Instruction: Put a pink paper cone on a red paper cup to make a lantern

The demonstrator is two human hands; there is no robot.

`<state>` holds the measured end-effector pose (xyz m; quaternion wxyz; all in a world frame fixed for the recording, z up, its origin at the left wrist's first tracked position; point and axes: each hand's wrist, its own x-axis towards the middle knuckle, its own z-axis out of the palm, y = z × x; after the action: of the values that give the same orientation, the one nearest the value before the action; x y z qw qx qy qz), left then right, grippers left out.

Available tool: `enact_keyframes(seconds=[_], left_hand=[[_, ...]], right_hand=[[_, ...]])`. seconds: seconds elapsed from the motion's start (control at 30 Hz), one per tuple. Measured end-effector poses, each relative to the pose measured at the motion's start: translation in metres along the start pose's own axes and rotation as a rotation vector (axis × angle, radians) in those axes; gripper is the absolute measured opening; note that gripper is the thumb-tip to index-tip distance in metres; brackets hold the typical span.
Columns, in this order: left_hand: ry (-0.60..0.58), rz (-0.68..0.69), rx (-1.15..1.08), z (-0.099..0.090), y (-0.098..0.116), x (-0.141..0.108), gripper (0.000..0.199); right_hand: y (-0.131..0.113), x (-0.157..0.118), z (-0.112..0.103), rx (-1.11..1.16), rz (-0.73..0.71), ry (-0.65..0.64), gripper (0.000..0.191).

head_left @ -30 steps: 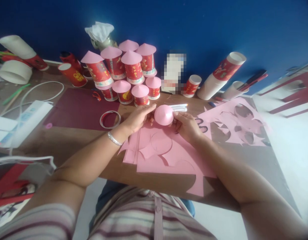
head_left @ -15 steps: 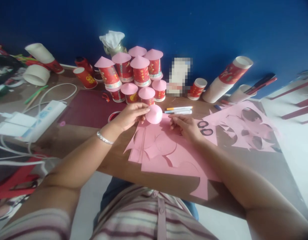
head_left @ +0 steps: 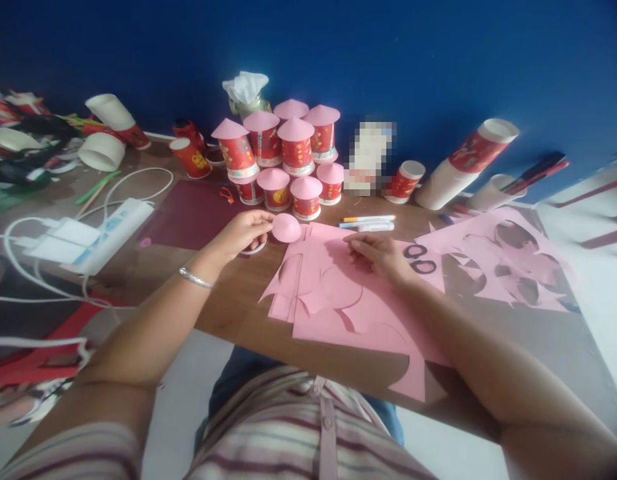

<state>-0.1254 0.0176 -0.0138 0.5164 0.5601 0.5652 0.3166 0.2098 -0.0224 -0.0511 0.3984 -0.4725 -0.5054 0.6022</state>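
Observation:
A small pink paper cone [head_left: 287, 228] hangs from the fingertips of my left hand [head_left: 245, 233], pinched at its left edge. My right hand [head_left: 375, 253] hovers low over the stacked pink paper sheets [head_left: 333, 327], its fingers loosely bent and apart, with nothing visible in them. Just right of that hand show the dark handle loops of scissors [head_left: 419, 260]. Behind the cone stand several red paper cups [head_left: 297, 152] in two tiers, each under a pink cone roof [head_left: 228, 129].
Markers [head_left: 368, 220] lie behind my right hand. Cut paper scraps [head_left: 513, 260] cover the right side. Toward the back right are a single cup [head_left: 405, 181], a leaning cup stack [head_left: 468, 163] and a pen holder [head_left: 493, 193]. A power strip [head_left: 105, 233] with white cables lies left.
My left hand has moved left and slightly down with the cone, away from my right hand. The cone now tilts differently. The camera view has shifted a little; my right hand stays over the paper.

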Motion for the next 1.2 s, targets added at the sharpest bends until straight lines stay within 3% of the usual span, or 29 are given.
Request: enact_keyframes(seconds=[0.57,0.87,0.97,1.03,1.1,1.2], left_hand=[[0.070,-0.063,0.150,-0.023,0.000,0.005,0.024],[0.111,-0.025,0.561,-0.032,0.002,0.002,0.030],[0.239,0.123,0.748,-0.025,0.002,-0.009,0.020],[0.308,0.331,0.815,-0.011,0.002,-0.023,0.019],[0.267,0.573,0.870,0.008,0.002,-0.039,0.018],[0.014,0.863,0.925,0.037,0.004,-0.062,0.020]], right_hand=[[-0.006,-0.003,0.001,-0.057,0.004,-0.024,0.041],[-0.004,-0.001,0.000,-0.052,-0.012,-0.049,0.040],[-0.005,-0.001,0.000,-0.057,-0.004,-0.037,0.041],[-0.005,-0.001,0.001,-0.058,-0.003,-0.026,0.041],[-0.006,-0.002,0.003,-0.055,-0.017,-0.019,0.040],[-0.006,-0.003,0.006,-0.047,-0.041,0.004,0.039]])
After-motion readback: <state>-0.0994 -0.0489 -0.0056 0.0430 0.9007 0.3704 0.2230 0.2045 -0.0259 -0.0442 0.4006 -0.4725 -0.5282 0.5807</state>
